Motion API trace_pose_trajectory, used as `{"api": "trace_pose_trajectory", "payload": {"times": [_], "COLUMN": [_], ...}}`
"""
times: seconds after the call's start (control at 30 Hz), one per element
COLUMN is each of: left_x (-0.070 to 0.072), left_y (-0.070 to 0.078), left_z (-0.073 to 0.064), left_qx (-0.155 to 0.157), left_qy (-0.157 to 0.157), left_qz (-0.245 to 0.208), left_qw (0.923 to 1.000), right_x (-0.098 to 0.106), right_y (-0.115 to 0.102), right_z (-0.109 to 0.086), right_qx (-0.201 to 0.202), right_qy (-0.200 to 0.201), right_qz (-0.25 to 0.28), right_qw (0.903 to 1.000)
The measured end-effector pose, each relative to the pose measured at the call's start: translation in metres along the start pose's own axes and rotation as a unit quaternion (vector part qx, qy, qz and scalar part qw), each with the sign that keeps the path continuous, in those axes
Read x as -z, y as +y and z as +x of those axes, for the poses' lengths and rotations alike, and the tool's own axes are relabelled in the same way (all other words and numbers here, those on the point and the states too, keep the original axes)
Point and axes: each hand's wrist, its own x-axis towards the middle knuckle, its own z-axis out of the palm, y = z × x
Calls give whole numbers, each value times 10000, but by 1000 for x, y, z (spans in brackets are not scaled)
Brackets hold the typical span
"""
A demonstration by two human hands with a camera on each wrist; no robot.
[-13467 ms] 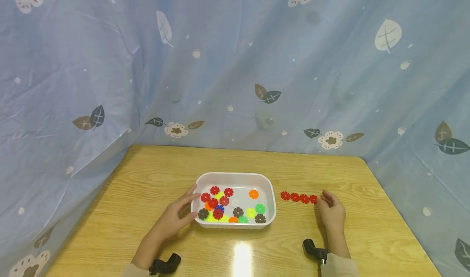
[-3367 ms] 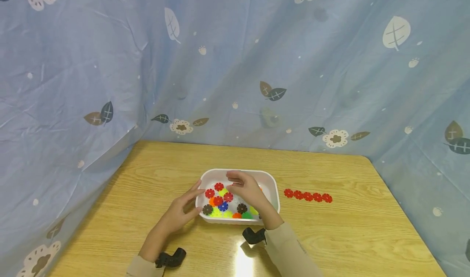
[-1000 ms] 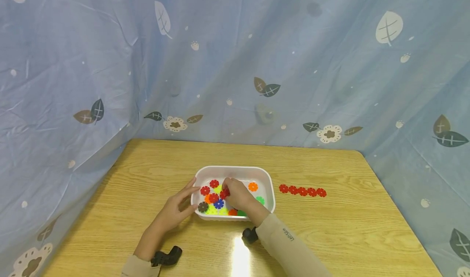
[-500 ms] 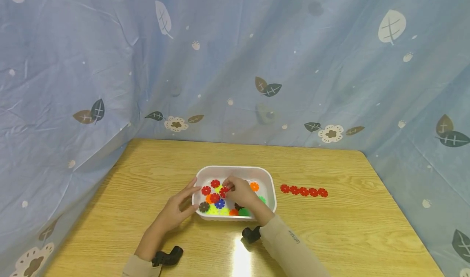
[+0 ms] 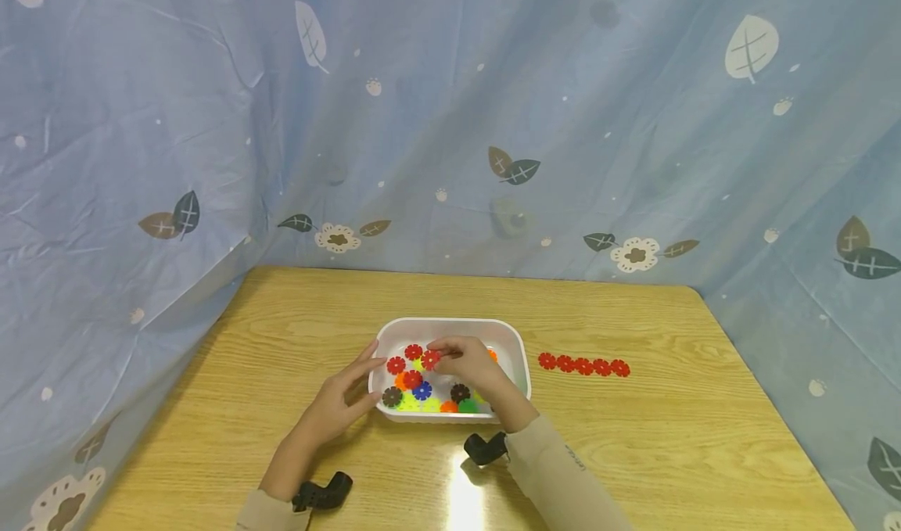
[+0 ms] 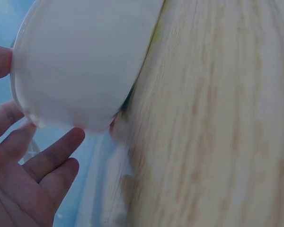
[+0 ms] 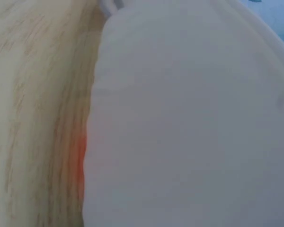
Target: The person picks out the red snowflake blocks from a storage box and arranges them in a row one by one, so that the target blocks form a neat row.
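Head view, bottom of the frame: two beige sleeves (image 5: 273,511), each with a black wrist mount (image 5: 322,490). Past those, the left hand (image 5: 338,402) is at the left end of the white tray (image 5: 404,329), thumb and fingers spread wide around the corner, fingertips on the rim. My guess is that's just to stop it sliding. The left wrist view backs up the loose, unclenched fingers. The right hand (image 5: 473,367) reaches over the tray, narrowed to a pinch on a red disc (image 5: 431,359); holding it by the edge leaves most of its face uncovered. Right wrist view is basically all tray wall, so no help on the grip there.

In the tray, near side first: yellow pieces (image 5: 408,403), a green one (image 5: 468,406), an orange one (image 5: 448,407) and two dark brown ones (image 5: 460,392), then a blue one (image 5: 422,390) and three loose reds (image 5: 396,365). They're jumbled and overlapping, and the right hand hides part of the tray.

Right of center, on the bare tabletop (image 5: 669,421), five red discs (image 5: 583,366) sit edge to edge in a row, presumably apart so the colors don't mix. Can't tell if they're interlocked. Way back: blue leaf-print curtain (image 5: 422,124).
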Motion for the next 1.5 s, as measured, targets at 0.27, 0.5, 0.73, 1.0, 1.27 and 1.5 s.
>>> {"api": "trace_pose_trajectory", "payload": {"times": [0.27, 0.5, 0.73, 1.0, 1.27, 1.5], "left_x": [-13, -13, -13, -14, -14, -14], "left_y": [-33, -42, -43, -41, -42, -41], "left_z": [-1, -3, -4, -4, -5, -5], "left_qx": [39, -20, 11, -40, -44, 7], "left_qy": [28, 26, 68, 22, 50, 94], "left_qz": [69, 54, -24, -27, 29, 45], "left_qw": [10000, 10000, 10000, 10000, 10000, 9999], "right_x": [15, 37, 58, 80, 101, 117], "right_y": [4, 5, 2, 8, 25, 48], "right_z": [-7, -22, -43, -70, -91, -101], "right_qx": [178, 315, 385, 409, 602, 462], "right_qy": [89, 114, 282, 1000, 1501, 1915], "right_qz": [-16, 397, 497, 426, 515, 327], "right_qw": [9998, 9987, 9976, 9932, 9855, 9799]}}
